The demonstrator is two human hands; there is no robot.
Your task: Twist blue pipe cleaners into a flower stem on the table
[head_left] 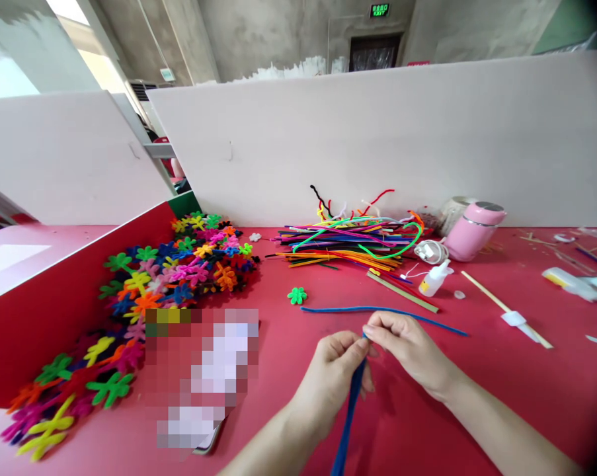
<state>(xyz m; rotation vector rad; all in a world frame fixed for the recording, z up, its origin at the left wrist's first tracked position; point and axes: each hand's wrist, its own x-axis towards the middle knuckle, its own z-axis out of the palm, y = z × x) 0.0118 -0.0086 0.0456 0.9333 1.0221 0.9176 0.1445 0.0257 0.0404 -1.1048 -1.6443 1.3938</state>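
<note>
Blue pipe cleaners (348, 423) hang down toward the front edge of the view, their upper end pinched in my left hand (334, 360). My right hand (402, 340) meets the left one there, its thumb and forefinger closed on the blue tip that pokes out on top. Just beyond my fingers a single blue pipe cleaner (377, 309) lies across the red table. A green pipe-cleaner flower (297, 295) sits to the left of it. How many strands the left hand holds cannot be made out.
A heap of colourful pipe-cleaner flowers (179, 271) fills the left, beside a blurred-out phone-like object (219, 377). A pile of loose pipe cleaners (348, 241) lies at the back, near a pink flask (475, 231), a glue bottle (434, 279) and a wooden stick (496, 301).
</note>
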